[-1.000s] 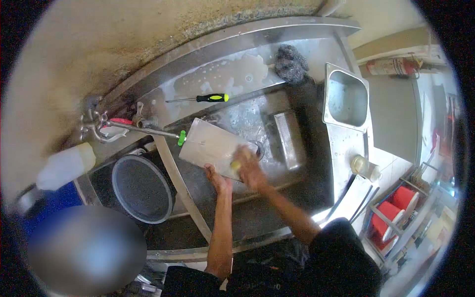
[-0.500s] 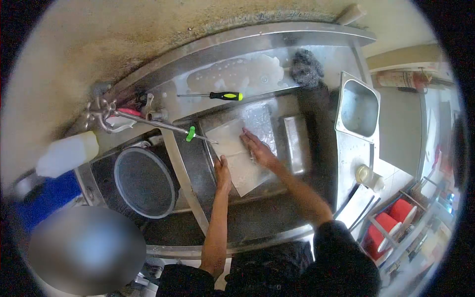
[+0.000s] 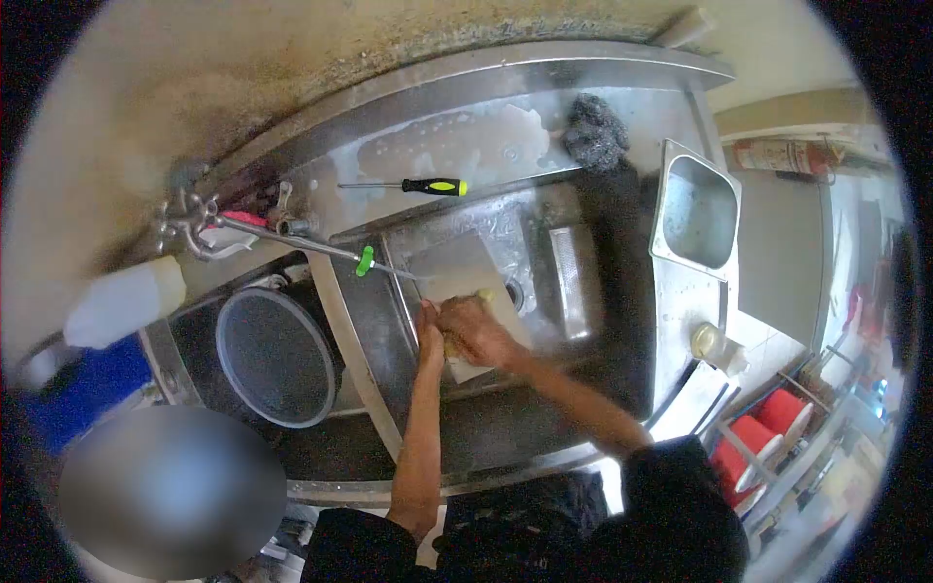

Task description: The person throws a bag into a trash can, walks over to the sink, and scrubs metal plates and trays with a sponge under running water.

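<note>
A flat pale rectangular panel (image 3: 452, 264) is tilted over the sink basin (image 3: 389, 340), under the stream from the tap (image 3: 321, 245). My left hand (image 3: 429, 335) grips the panel's left edge. Against its surface my right hand (image 3: 476, 332) presses a yellowish sponge (image 3: 485, 294), most of it hidden beneath the fingers. The two hands are close together, the right one crossing the panel's lower part. Right of the panel lies a perforated metal strip (image 3: 570, 282) in the basin.
A screwdriver (image 3: 432, 187) and dark steel wool (image 3: 595, 133) lie on the back ledge. At right stand a metal pan (image 3: 698, 214) and a glass jar (image 3: 708, 340). A round grey-rimmed vessel (image 3: 276, 358) and a plastic jug (image 3: 126, 301) are at left.
My right hand has moved left and down across the panel, close to my left hand. The panel has shifted and turned under the tap since a second ago. My left hand still holds its edge.
</note>
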### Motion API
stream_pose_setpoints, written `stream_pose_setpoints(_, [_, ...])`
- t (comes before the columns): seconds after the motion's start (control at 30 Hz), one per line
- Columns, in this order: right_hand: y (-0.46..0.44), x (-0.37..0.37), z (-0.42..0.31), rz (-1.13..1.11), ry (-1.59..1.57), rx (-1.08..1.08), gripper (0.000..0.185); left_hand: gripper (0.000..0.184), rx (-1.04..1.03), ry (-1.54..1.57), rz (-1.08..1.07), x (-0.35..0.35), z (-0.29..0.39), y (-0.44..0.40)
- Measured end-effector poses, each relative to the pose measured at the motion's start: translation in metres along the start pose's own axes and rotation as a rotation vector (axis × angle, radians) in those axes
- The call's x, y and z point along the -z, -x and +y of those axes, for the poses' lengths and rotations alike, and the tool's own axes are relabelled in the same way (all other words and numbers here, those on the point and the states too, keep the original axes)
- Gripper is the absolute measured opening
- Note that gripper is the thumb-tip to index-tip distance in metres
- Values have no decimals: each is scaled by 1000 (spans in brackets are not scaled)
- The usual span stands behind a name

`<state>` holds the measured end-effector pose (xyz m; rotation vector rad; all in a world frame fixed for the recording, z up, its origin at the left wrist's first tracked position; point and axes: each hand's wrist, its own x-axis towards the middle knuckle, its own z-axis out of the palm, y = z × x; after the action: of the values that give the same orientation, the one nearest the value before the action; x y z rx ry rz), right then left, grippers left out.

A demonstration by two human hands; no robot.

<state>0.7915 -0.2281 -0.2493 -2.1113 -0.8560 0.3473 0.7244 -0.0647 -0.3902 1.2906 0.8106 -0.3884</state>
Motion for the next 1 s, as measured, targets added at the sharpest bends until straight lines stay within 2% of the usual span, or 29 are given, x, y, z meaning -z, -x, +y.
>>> stream_pose_setpoints(0.03, [-3, -2, 6, 14, 4, 2, 47, 60, -10, -8, -6, -10, 15, 9])
stream_pose_setpoints(0.1, [-9, -22, 33, 82, 344, -109, 52, 54, -110, -170, 61, -15, 27, 15])
stream_pose_setpoints(0.13, [-17, -36, 51, 130, 314, -289, 54, 51, -150, -250, 98, -12, 30, 19])
stream_pose_setpoints(0.17, [-23, -50, 58, 128, 307, -293, 54, 51, -144, -256, 100, -11, 36, 26])
stream_pose_setpoints(0.23, [-35, -66, 62, 219, 16, -264, 55, 46, -136, -252, -53, -14, 46, 31])
stream_pose_setpoints(0.27, [-45, -34, 36, 40, 73, -92, 56, 43, -151, -287, -7, -8, 45, 37])
stream_pose_setpoints(0.3, [-49, -35, 47, 48, 73, -89, 56, 43, -158, -291, -7, -1, 43, 38])
stream_pose_setpoints(0.37, [-56, -39, 78, 127, 154, -253, 53, 42, -118, -236, -136, 14, 30, 35])
stream_pose_setpoints(0.4, [-62, -49, 78, 239, 241, -266, 49, 40, -117, -140, -18, 18, -19, 14])
stream_pose_setpoints(0.43, [-64, -55, 79, 237, 241, -269, 49, 40, -114, -140, -20, 16, -7, 17])
stream_pose_setpoints(0.5, [-61, -64, 82, -40, 202, 50, 42, 43, 191, -372, -3, 5, 42, 39])
stream_pose_setpoints(0.53, [-61, -74, 105, 50, 141, 125, 34, 43, 203, -368, -2, -2, 45, 52])
stream_pose_setpoints(0.57, [-61, -70, 118, 45, 137, 126, 34, 45, 21, -343, -4, -11, 48, 61])
stream_pose_setpoints(0.6, [-61, -61, 131, 137, 50, -155, 31, 47, -170, -315, -3, -15, 50, 62])
stream_pose_setpoints(0.63, [-60, -52, 144, 230, -40, -439, 29, 47, -174, -313, 1, -9, 39, 53])
stream_pose_setpoints(0.7, [-56, -20, 157, 240, -460, -762, 33, 53, -43, -10, -169, 1, 14, 35])
stream_pose_setpoints(0.73, [-53, -14, 153, 229, -453, -760, 33, 53, -42, 2, -165, 0, 13, 36])
stream_pose_setpoints(0.8, [-39, -7, 142, 214, -786, -760, 43, 57, 67, -45, -11, -23, 62, 51])
stream_pose_setpoints(0.83, [-34, -6, 130, 200, -774, -759, 43, 57, 68, -28, -6, -25, 55, 42])
stream_pose_setpoints(0.9, [-23, -12, 109, 743, -589, -835, 50, 59, 86, -125, -7, -28, 38, 24])
stream_pose_setpoints(0.93, [-9, -25, 132, 662, -611, -904, 48, 58, -47, -29, -71, -33, 34, 21])
stream_pose_setpoints(0.97, [-8, -23, 123, 661, -615, -909, 48, 58, -42, -33, -70, -34, 30, 21])
stream_pose_setpoints(1.0, [-10, -16, 103, 779, -833, -1072, 47, 56, 12, -118, -93, -33, 24, 19])
